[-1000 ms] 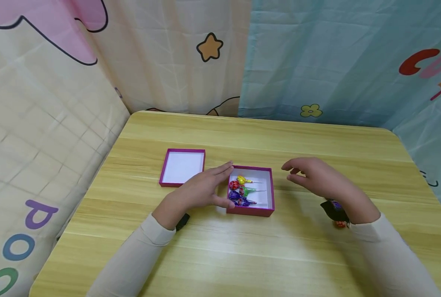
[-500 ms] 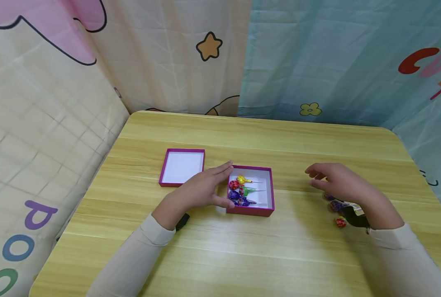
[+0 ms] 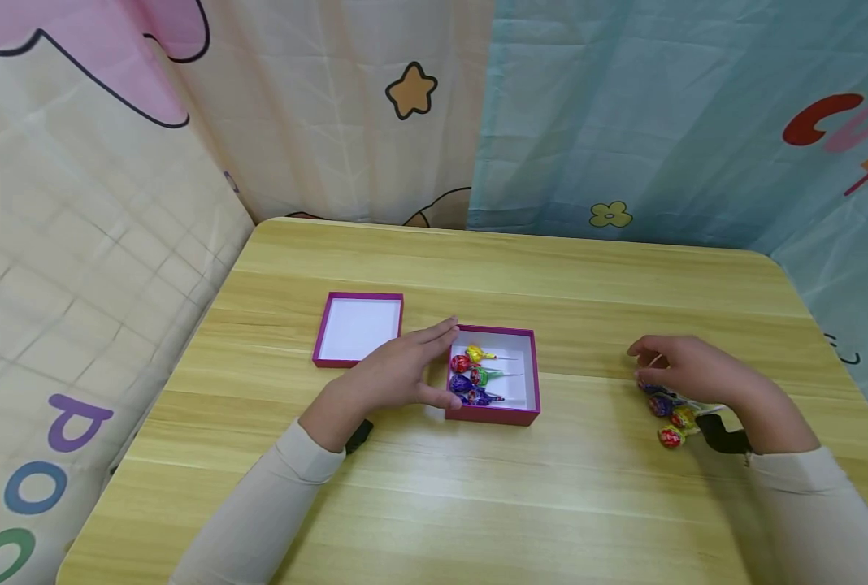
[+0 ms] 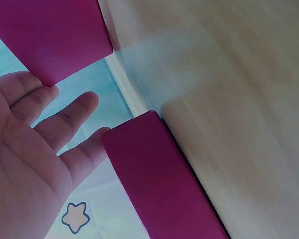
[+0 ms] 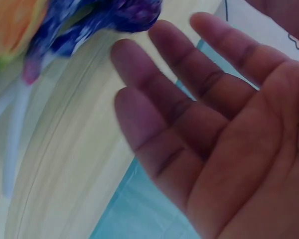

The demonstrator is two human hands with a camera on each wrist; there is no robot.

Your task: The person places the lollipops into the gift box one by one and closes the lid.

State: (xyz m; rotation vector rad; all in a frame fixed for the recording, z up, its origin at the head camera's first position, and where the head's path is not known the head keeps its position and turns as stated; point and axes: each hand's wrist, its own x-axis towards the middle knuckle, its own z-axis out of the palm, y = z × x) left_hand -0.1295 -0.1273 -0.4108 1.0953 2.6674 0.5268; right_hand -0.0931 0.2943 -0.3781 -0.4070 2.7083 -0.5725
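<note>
The left hand [image 3: 397,370] spans the left side of a magenta box [image 3: 492,415] near the middle of the wooden surface [image 3: 434,520], its fingers and thumb spread wide, fingertips at the far left corner and thumb at the near one. Inside the box, five wrapped lollipops lie towards the left wall, sticks pointing right: a yellow lollipop [image 3: 475,354], a red lollipop [image 3: 460,364], a green lollipop [image 3: 481,376] and two purple lollipops [image 3: 481,397]. A shallow box lid [image 3: 364,325] lies white inside up, beyond the left hand. Well to the right of the box, the right hand [image 3: 697,367] is over a loose cluster of lollipops [image 3: 660,405] in purple, yellow and red wrappers; its fingers are relaxed and slightly bent, gripping nothing, though whether a fingertip touches the nearest purple wrapper cannot be told.
</note>
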